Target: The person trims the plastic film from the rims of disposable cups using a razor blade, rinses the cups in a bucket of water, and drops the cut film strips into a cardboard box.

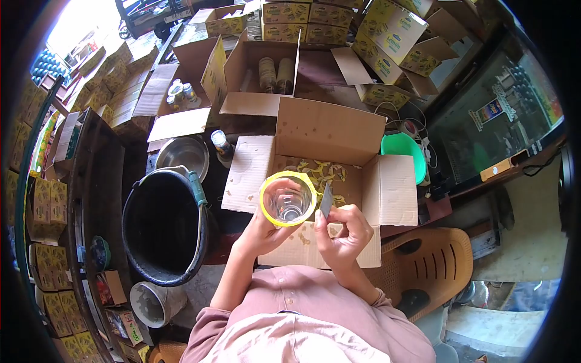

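My left hand [259, 235] is wrapped around a clear plastic cup [287, 202], whose open mouth faces up toward me. Around the mouth runs a bright yellow rim [266, 213] with an uneven, cornered edge. In my right hand [350, 235], a thin flat grey blade [326, 201] is pinched between thumb and fingers. The blade stands just right of the rim, where a bit of yellow sticks out; whether they touch I cannot tell. Below both hands lies an open cardboard box [330, 130] with curled yellow strips [331, 172] inside it.
To the left stand a large black bucket [160, 227], a metal basin [192, 158] and a small jar [221, 144]. A green tub [404, 148] is right of the box, above an orange-brown plastic chair [436, 266]. More open cartons [257, 104] and stacked yellow boxes [287, 13] fill the back.
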A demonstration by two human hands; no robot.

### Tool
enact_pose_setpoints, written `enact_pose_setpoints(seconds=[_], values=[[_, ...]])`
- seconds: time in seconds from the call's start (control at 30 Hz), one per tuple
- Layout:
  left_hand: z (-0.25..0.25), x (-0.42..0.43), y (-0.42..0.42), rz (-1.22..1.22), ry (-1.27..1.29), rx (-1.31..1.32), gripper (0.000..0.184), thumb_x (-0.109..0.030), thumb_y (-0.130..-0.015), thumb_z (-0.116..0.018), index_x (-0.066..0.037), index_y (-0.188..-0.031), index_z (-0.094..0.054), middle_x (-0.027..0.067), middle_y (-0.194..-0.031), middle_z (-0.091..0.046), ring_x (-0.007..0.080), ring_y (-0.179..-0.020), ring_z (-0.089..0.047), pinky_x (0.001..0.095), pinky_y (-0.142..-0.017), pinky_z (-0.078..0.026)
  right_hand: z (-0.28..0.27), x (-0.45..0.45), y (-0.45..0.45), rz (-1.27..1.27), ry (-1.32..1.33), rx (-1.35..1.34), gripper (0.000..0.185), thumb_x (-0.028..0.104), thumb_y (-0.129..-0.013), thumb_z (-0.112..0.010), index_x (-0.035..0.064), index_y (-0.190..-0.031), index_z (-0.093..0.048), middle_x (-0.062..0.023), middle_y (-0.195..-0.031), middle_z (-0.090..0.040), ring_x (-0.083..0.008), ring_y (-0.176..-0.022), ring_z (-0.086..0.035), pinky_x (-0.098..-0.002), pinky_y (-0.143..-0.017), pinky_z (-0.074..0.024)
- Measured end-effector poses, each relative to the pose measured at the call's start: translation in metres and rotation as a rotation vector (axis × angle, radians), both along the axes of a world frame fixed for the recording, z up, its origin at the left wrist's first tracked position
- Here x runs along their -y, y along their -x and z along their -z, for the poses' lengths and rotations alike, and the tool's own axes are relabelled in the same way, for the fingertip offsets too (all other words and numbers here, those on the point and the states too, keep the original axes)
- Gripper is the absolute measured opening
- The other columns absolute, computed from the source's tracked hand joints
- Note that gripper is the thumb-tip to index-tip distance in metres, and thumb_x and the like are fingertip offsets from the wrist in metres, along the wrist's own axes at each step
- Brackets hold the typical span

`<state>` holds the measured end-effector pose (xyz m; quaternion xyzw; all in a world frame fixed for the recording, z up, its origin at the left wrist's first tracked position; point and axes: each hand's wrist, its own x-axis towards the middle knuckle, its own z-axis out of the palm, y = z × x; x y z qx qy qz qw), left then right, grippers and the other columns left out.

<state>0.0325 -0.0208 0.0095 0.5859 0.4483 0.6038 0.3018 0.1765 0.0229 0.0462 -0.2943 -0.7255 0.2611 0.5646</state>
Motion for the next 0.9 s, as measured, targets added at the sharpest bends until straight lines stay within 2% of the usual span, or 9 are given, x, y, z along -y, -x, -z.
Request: enact_pose_setpoints(seconds=[0.4,0.5,0.6,0.9], values=[[0.002,0.001,-0.003,0.025,0.01,-0.04,0.069,-0.001,-0.068,-0.069,0.001,-0.123,-0.029,0.0133,-0.116,-0.042,0.023,-0.105,-0.048,0.0329,-0.09,-0.039,0.005,-0.004,0.004,0.032,-0.037,-0.036,0.014,-0.004,-0.065,-0.066,0.0007,-0.074,-0.057,-0.0062,-0.067,-0.056,-0.0104,-0.054,-0.054,-0.0189,-0.041,-0.0364],[-0.002,0.003,-0.002,0.025,0.015,-0.047,0.07,-0.002,-0.067,-0.07,0.001,-0.124,-0.029,0.0136,-0.116,-0.042,0.0237,-0.105,-0.048,0.0332,-0.091,-0.038,0.002,-0.003,0.001,0.024,0.012,0.004,0.014,-0.001,-0.064,-0.069,0.0003,-0.076,-0.06,-0.008,-0.065,-0.059,-0.0144,-0.055,-0.059,-0.0236,-0.05,-0.045],[0.001,0.004,0.0,0.018,0.01,-0.047,0.07,-0.002,-0.066,-0.071,0.001,-0.123,-0.031,0.0137,-0.116,-0.042,0.024,-0.105,-0.048,0.033,-0.091,-0.038,0.005,-0.005,0.002,0.001,-0.03,-0.001,0.016,-0.004,-0.065,-0.067,0.0001,-0.078,-0.058,-0.0063,-0.067,-0.055,-0.0111,-0.054,-0.054,-0.0192,-0.042,-0.0378],[0.001,0.006,-0.001,0.028,0.024,-0.104,0.069,-0.004,-0.064,-0.072,0.0,-0.121,-0.034,0.0142,-0.115,-0.043,0.0248,-0.106,-0.047,0.0333,-0.092,-0.037,0.005,-0.01,0.005,0.09,-0.182,0.057,0.018,-0.004,-0.062,-0.067,0.0011,-0.078,-0.059,-0.0063,-0.065,-0.055,-0.0108,-0.054,-0.055,-0.0192,-0.04,-0.0355]])
